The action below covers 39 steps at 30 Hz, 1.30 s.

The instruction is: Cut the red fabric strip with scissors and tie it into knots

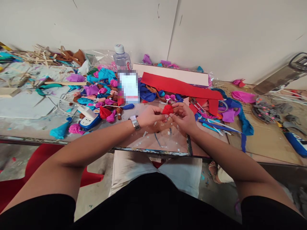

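Both my hands meet over the table's front middle, pinching a small red fabric bundle [167, 109]. My left hand [151, 117], with a metal watch on its wrist, grips the bundle's left side with closed fingers. My right hand [183, 117] closes on its right side, fingers curled round it. A long red fabric strip [179, 86] lies just behind the hands. Small rolled fabric pieces in pink, blue and brown [105, 95] are heaped to the left of my left hand.
A water bottle [122, 58] stands at the back by the wall. A white and blue power strip [89, 117] lies left of my left hand. Wooden sticks [35, 56] pile at far left. Blue and purple scraps [230, 111] lie to the right. Scissors [198, 105] rest nearby.
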{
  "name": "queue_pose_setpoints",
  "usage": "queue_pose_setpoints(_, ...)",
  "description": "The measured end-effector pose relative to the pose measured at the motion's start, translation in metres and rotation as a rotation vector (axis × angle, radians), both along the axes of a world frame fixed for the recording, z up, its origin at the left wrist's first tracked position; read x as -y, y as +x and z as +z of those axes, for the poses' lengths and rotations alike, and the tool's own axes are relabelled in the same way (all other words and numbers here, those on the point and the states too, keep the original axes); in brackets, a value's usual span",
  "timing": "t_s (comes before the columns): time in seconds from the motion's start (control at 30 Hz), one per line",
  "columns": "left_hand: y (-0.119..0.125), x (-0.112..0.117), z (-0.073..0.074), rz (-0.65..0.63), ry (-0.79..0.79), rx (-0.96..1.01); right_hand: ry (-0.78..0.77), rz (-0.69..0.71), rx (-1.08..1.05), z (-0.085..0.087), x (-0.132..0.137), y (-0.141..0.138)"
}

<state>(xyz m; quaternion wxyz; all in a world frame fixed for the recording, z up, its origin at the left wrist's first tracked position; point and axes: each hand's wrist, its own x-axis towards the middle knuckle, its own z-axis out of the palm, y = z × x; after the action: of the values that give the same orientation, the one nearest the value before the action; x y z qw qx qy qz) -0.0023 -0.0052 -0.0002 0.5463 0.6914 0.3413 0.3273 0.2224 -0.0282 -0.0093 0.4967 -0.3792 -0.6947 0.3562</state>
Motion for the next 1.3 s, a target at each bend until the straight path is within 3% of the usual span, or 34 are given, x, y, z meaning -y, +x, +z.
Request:
queue_pose_setpoints(0.33,0.0021,0.0028,0.0022,-0.002,0.039,-0.025,0.026,0.0,0.024,0.0005,0.0016,0.0003)
queue_pose_setpoints(0.5,0.0021,0.0015,0.0004,-0.024,0.04,-0.014,-0.049,0.073,-0.015,-0.0014,-0.0004,-0.0013)
queue_pose_setpoints(0.67,0.0013,0.0019,0.0012,-0.053,0.137,-0.095,-0.15,0.151,-0.082,-0.0047,-0.0031,-0.0026)
queue_pose_setpoints(0.93,0.0012,0.0019,0.0041,-0.01,0.2,-0.179,-0.25,0.184,-0.133,-0.0073,-0.0073,-0.0016)
queue_pose_setpoints(1.3,0.0013,0.009,0.0024,-0.006,0.401,-0.388,-0.157,0.253,0.101,-0.0023,0.001,0.0)
